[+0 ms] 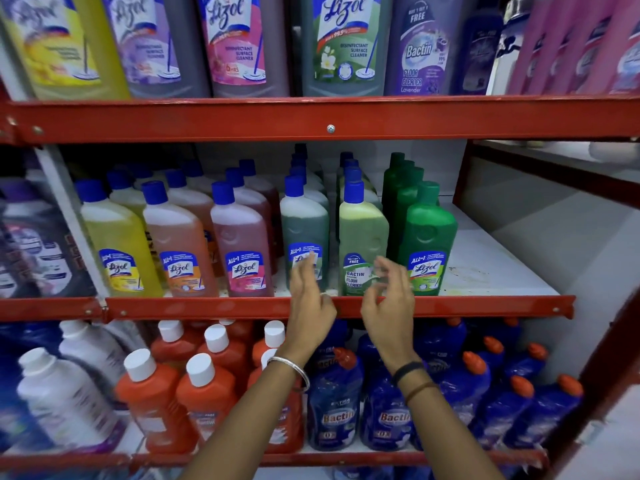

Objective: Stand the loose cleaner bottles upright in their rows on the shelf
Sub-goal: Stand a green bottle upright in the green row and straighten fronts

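On the middle shelf [485, 271] the cleaner bottles stand upright in rows running front to back: yellow [117, 237], orange [176, 240], pink [240, 244], grey-green [304, 230], pale green Bactin [362, 233] and dark green [429, 237]. My left hand [310, 303] hovers in front of the grey-green bottle with fingers apart, holding nothing. In front of the pale green Bactin bottle is my right hand [389, 303], fingers curled loosely and empty. Neither hand clearly touches a bottle.
Red shelf rails [330, 128] cross above and below the row. Bare white shelf board lies to the right of the dark green row. Large bottles [346, 43] fill the top shelf; orange [204, 393] and blue bottles [334, 403] crowd the lower shelf under my forearms.
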The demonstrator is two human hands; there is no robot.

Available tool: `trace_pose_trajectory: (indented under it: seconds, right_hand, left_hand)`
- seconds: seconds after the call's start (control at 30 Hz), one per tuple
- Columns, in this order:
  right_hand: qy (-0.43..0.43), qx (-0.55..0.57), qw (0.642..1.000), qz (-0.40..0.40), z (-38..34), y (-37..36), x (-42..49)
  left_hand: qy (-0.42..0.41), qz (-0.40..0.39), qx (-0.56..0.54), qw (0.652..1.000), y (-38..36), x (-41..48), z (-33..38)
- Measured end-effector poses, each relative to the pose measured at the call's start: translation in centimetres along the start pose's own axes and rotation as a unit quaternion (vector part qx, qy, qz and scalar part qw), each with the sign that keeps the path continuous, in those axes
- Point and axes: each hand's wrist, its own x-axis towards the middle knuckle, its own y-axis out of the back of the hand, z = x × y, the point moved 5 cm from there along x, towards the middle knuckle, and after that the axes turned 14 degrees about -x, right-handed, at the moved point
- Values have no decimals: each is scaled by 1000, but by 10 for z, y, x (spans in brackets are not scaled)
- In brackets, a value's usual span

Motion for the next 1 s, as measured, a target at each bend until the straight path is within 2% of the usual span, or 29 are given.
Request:
trace_pose_trajectory:
  seconds: [0.03,0.1,0.17,0.27,0.47,0.73,1.0]
  right_hand:
    - [33,31,999,-21,-16,-7,-5]
    - [66,57,988,-124,-37,-32,-10]
    - [48,17,975,-216,-46,-61,-10]
    - [-2,-25,962,-273,-47,-88,-6]
    - [-39,-69,962,-263,-40,-96,8]
    - [-17,-114,958,-261,-46,-77,5]
    - [-21,-102,952,-289,-48,-67,-3]
  left_hand:
    - [-8,52,-8,999,12,2,-2]
    - [19,74,-16,997,26,10,-10]
    - [68,25,-14,997,31,22,-22]
    - [104,-51,-4,993,31,36,-32]
    - [112,-105,21,988,31,40,-41]
    - [97,-79,68,990,40,23,-29]
    - [91,-57,75,991,43,10,-24]
